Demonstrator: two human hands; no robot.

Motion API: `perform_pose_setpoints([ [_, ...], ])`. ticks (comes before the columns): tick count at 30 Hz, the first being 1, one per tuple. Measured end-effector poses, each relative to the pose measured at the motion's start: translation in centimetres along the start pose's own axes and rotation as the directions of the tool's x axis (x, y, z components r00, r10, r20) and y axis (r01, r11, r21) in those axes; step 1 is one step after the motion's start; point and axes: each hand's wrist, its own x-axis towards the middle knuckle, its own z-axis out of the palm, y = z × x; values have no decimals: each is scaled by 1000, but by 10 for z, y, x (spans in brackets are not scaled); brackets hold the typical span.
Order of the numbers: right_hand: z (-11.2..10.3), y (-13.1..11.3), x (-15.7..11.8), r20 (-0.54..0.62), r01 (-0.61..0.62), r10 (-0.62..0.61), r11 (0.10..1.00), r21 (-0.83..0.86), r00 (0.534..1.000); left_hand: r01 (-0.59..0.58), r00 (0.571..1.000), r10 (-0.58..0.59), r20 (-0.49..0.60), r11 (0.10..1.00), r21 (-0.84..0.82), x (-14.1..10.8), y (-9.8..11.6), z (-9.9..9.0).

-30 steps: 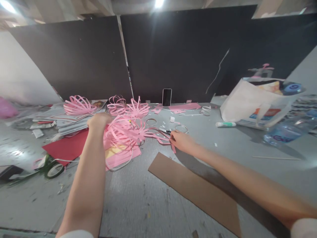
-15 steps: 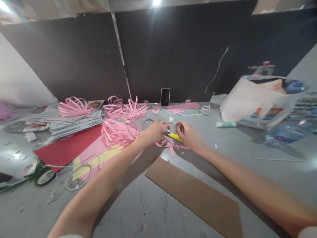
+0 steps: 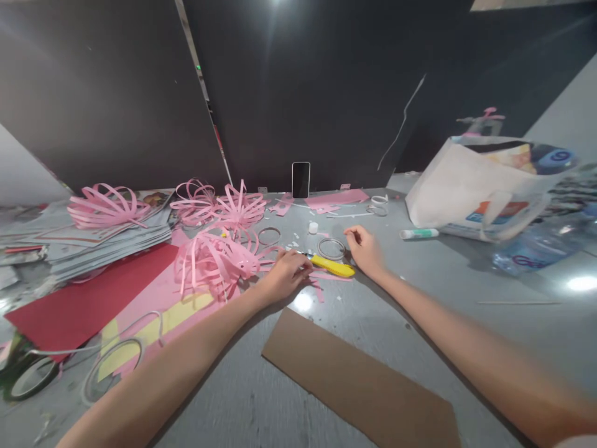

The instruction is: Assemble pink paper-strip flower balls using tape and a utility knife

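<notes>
My left hand (image 3: 286, 274) rests low over the table with its fingers bent, beside the blade end of a yellow cutter (image 3: 332, 266) and some pink paper strips. Whether its fingertips hold something small is hidden. My right hand (image 3: 366, 250) is to the right of the cutter, fingers curled, thumb and index close together; what they may pinch is too small to make out. Between the hands lies a roll of clear tape (image 3: 331, 248). A white cap (image 3: 313, 228) stands behind it. Pink paper-strip balls (image 3: 209, 258) lie left of my left hand.
Brown cardboard (image 3: 364, 379) lies in front. A phone (image 3: 301, 180) leans against the black wall. Stacked papers (image 3: 112, 249) and red paper (image 3: 93, 298) are left. A glue stick (image 3: 418, 234), white bag (image 3: 448, 186), plastic bottle (image 3: 536, 249) and thin stick (image 3: 518, 303) are right.
My hands have moved apart, the left one lower and the right one to the right. The cutter and tape roll between them now show more fully. The view has shifted slightly.
</notes>
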Motion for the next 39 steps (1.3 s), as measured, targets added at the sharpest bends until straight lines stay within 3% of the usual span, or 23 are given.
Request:
perform_pose_setpoints([
  [5, 4, -5, -9, 113, 86, -76, 993, -82, 991, 168, 971, -201, -126, 957, -237, -8, 7, -1],
  [9, 5, -9, -9, 253, 265, -245, 963, -48, 936, 243, 954, -289, -75, 898, -367, -8, 14, -6],
  [14, 4, -12, -6, 315, 269, -251, 963, -14, 915, 391, 894, -449, 6, 771, -503, -10, 14, -6],
  [19, 5, -14, -5, 418, 341, -311, 940, 5, 854, 379, 861, -501, -90, 749, -544, -12, 10, -3],
  [23, 7, -13, -5, 404, 281, -264, 959, 17, 876, 298, 833, -516, -201, 724, -622, -10, 9, -1],
  [26, 9, -10, -5, 373, 248, -248, 968, 50, 894, 277, 819, -538, -200, 676, -682, -8, 8, -1],
  [28, 11, -8, -6, 356, 218, -225, 974, 60, 907, 294, 815, -538, -215, 704, -647, -7, 7, -3],
  [33, 12, -4, -8, 355, 140, -146, 989, 42, 923, 253, 845, -409, -343, 873, -417, -8, 0, -7],
  [39, 12, 1, -9, 314, 137, -123, 990, -21, 941, 286, 815, -371, -444, 925, -248, -12, -3, -4],
])
